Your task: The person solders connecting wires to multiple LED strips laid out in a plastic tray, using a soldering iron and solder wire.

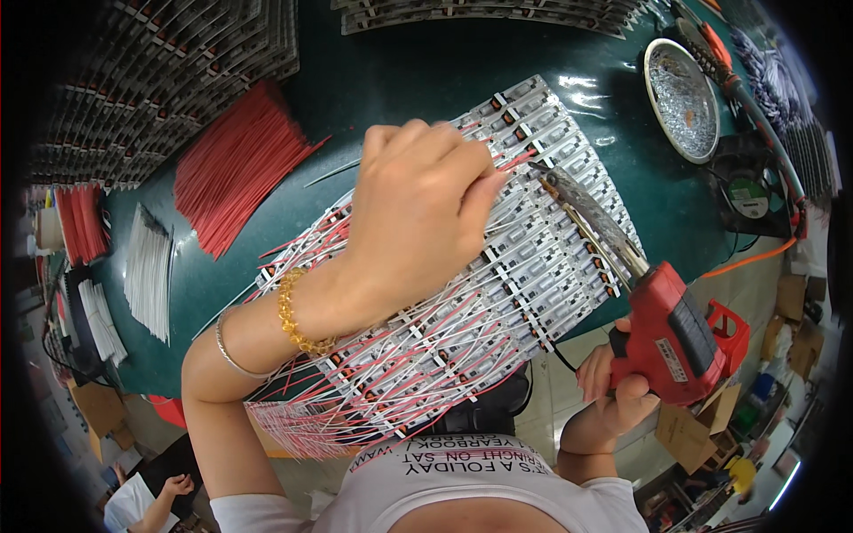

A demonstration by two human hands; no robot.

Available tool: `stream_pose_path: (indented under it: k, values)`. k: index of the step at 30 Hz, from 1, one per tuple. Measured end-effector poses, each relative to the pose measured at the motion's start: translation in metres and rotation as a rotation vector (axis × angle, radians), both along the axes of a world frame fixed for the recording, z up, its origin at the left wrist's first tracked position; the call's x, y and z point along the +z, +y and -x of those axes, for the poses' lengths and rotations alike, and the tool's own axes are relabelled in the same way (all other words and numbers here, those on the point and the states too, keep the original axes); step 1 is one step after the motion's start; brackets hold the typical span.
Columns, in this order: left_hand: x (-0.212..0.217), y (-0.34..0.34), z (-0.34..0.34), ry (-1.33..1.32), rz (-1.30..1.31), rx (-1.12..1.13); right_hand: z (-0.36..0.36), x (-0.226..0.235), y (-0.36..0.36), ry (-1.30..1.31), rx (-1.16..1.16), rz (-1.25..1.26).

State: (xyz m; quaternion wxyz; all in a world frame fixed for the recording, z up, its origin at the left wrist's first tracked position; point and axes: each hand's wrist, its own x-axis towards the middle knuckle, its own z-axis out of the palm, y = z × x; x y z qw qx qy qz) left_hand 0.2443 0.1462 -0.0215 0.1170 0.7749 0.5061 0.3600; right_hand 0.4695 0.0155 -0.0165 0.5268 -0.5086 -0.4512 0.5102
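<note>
My left hand (425, 202), with a yellow bead bracelet at its wrist, is over a panel of small grey parts in rows (564, 222). Its fingers are pinched on a thin red wire (517, 161), whose end points at one of the parts. My right hand (613, 377) grips a red and black soldering gun (671, 338) by the handle. The gun's blackened tip lies close to that wire's end; whether they touch I cannot tell. Many red and white wires (426, 355) hang from the panel's near and left parts.
Bundles of red wires (235, 169) and white wires (149, 271) lie on the green table (400, 80) to the left. Stacked panels (178, 80) stand at the far left. At the right are a metal dish (682, 102) and a small black fan (746, 194). Another person (147, 502) is at lower left.
</note>
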Motion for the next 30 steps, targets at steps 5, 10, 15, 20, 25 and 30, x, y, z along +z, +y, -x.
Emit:
stream_pose_path:
  k: [5, 10, 15, 20, 25, 30]
  values:
    - [0.010, -0.002, 0.005, -0.104, -0.131, -0.068, -0.006, 0.003, -0.008, 0.060, -0.045, 0.016]
    - [0.012, -0.009, 0.001, -0.092, 0.163, -0.071, -0.009, 0.002, -0.014, 0.101, -0.065, 0.019]
    - [0.003, -0.008, -0.007, -0.028, 0.047, -0.038, -0.007, 0.004, -0.014, 0.066, -0.044, 0.055]
    - [-0.002, -0.009, -0.008, 0.000, 0.025, -0.026, -0.007, 0.000, -0.010, 0.037, -0.020, 0.055]
    - [-0.004, -0.009, -0.009, 0.027, 0.009, -0.024, -0.005, -0.001, -0.011, 0.002, -0.061, 0.059]
    - [-0.005, -0.009, -0.009, 0.040, -0.014, -0.023, -0.005, 0.001, -0.013, -0.017, -0.067, 0.013]
